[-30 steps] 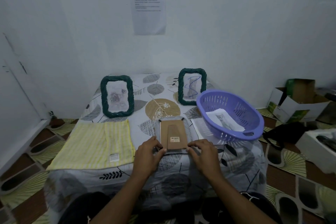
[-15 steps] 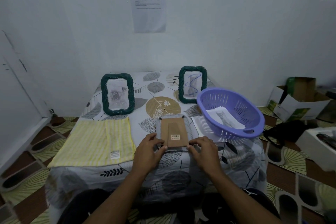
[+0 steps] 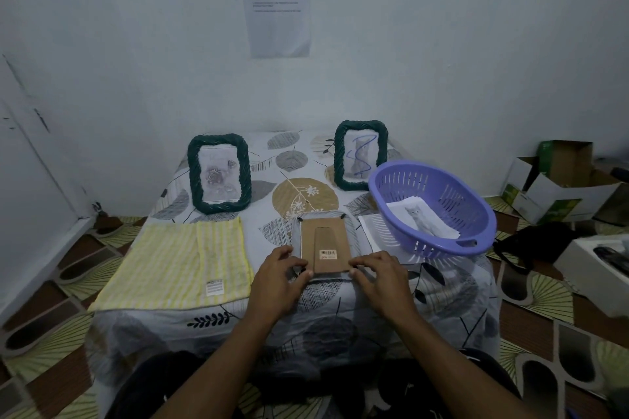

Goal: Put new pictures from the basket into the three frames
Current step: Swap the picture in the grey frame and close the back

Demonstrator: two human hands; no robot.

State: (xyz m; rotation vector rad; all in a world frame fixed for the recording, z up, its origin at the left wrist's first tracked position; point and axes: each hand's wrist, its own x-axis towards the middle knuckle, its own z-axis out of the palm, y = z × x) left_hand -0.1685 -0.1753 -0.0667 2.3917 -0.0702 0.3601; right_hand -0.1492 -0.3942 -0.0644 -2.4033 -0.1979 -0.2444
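Note:
A third frame (image 3: 325, 241) lies face down on the table in front of me, its brown cardboard back with a barcode sticker up. My left hand (image 3: 277, 274) pinches its near left corner and my right hand (image 3: 381, 274) presses its near right corner. Two green woven frames stand at the back: the left frame (image 3: 219, 173) shows a rose picture, the right frame (image 3: 360, 155) shows a cat picture with blue scribble. The purple basket (image 3: 442, 245) at the right holds a cat picture (image 3: 422, 219). A white sheet (image 3: 369, 230) lies beside the basket.
A yellow striped cloth (image 3: 180, 262) covers the table's left front. The table (image 3: 299, 194) has a leaf-patterned cover and stands against a white wall. Cardboard boxes (image 3: 558, 187) and a white box (image 3: 592, 265) sit on the floor at the right.
Both hands stay on the near corners of the face-down frame, with only small finger shifts. The view has tilted slightly.

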